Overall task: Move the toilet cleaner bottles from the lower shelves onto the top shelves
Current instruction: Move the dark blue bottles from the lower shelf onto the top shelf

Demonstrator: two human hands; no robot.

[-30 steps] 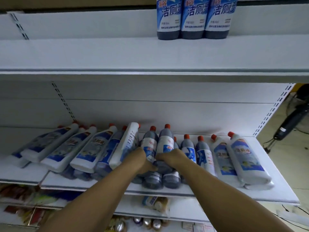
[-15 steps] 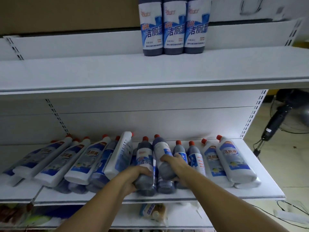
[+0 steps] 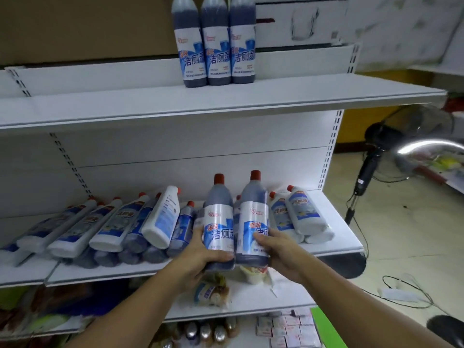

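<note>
Before the white lower shelf (image 3: 336, 243), the left hand (image 3: 200, 253) and right hand (image 3: 280, 252) curled fingers round the left bottle (image 3: 219, 222) and right bottle (image 3: 253, 214); three bottles (image 3: 218, 49) stood upper-centre on the top shelf (image 3: 113, 106), a fan (image 3: 376, 139) at right.

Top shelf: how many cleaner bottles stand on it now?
3, upright in a tight row: left bottle, middle bottle, right bottle. Any behind them would be hidden.

Left hand (image 3: 200, 254) holds left bottle (image 3: 218, 217), right hand (image 3: 281, 252) holds right bottle (image 3: 253, 207); both upright, side by side.

A shop; white retail shelving (image 3: 226, 101) stocked with goods.
</note>
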